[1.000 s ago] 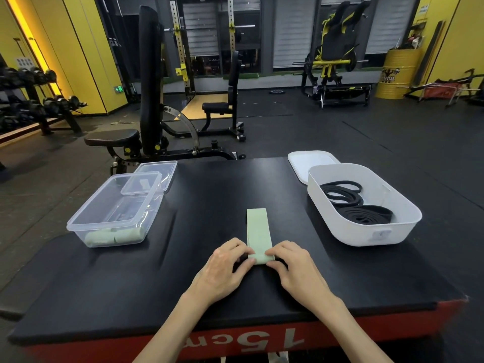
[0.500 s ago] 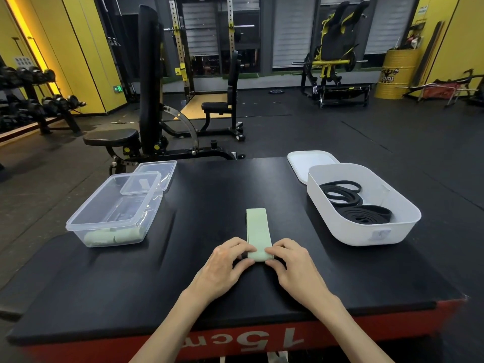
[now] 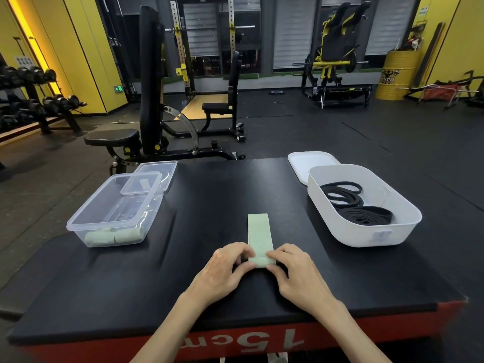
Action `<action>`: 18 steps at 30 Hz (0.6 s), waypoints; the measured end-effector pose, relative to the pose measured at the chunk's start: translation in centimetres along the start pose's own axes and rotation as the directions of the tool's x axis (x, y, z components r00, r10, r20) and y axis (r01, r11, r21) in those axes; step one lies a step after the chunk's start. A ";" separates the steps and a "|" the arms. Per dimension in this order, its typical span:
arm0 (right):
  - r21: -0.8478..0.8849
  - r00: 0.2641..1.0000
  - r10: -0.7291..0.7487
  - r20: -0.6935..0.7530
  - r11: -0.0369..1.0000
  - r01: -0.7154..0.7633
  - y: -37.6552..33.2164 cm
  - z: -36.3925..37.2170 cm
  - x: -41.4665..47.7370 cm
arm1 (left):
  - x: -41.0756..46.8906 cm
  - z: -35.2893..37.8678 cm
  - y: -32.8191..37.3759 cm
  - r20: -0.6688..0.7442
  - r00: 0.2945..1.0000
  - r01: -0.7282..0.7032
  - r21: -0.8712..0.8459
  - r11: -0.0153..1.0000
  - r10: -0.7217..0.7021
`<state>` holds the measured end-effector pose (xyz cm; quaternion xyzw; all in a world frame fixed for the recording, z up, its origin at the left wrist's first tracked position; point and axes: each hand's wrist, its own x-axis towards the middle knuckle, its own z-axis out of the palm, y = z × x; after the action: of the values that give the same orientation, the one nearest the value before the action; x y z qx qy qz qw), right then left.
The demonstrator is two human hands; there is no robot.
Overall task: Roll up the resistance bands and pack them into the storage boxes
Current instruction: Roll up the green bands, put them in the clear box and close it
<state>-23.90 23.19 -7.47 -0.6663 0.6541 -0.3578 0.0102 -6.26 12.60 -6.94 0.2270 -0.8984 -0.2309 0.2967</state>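
Both left hand [image 3: 222, 271] and right hand [image 3: 297, 273] pinch the band's [image 3: 258, 231] rolled end.

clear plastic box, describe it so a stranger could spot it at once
On the black table, look to the left edge. The clear plastic box sits there, see-through with pale green rolls inside, unlike the white tub holding black bands.

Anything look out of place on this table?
Nothing stands out. The green band lies straight, its rolled near end pinched by the left hand and right hand; green rolls sit in the clear box, black bands in the white bin.
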 end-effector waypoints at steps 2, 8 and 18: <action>0.004 1.000 -0.004 -0.002 1.000 0.004 -0.1 -0.1 0.0 | 0.0 0.0 -0.1 -0.006 1.000 -0.001 0.004 1.000 0.001; 0.028 1.000 -0.008 0.008 1.000 0.008 -0.1 0.0 0.1 | 0.2 0.0 -0.1 -0.023 1.000 -0.003 -0.003 1.000 0.003; 0.027 1.000 0.017 -0.016 0.999 -0.016 0.3 0.3 0.5 | 0.1 -0.1 0.0 -0.014 0.999 -0.030 0.014 0.999 0.031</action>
<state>-24.02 22.60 -7.61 -0.6579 0.6547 -0.3719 0.0169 -6.29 12.50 -6.83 0.2170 -0.9013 -0.2184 0.3048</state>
